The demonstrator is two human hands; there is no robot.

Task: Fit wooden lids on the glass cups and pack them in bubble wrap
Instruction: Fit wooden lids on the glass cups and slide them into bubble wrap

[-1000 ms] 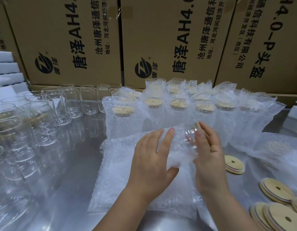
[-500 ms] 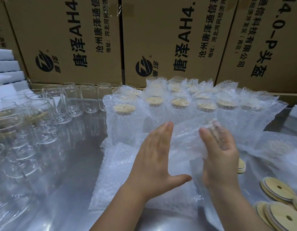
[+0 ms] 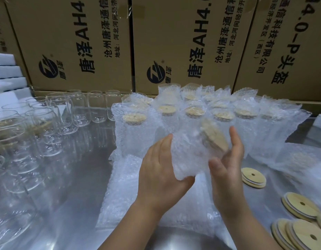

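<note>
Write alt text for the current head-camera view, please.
The left hand and right hand hold a tilted bubble-wrapped cup, wooden lid fitted, above a steel table. Behind stand rows of wrapped cups before cardboard boxes; bare glass cups stand at left, loose lids lie at right.

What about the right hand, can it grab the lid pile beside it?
Probably not yet: the right hand is busy holding the wrapped cup. Nothing blocks the way to the lid pile once it lets go.
</note>
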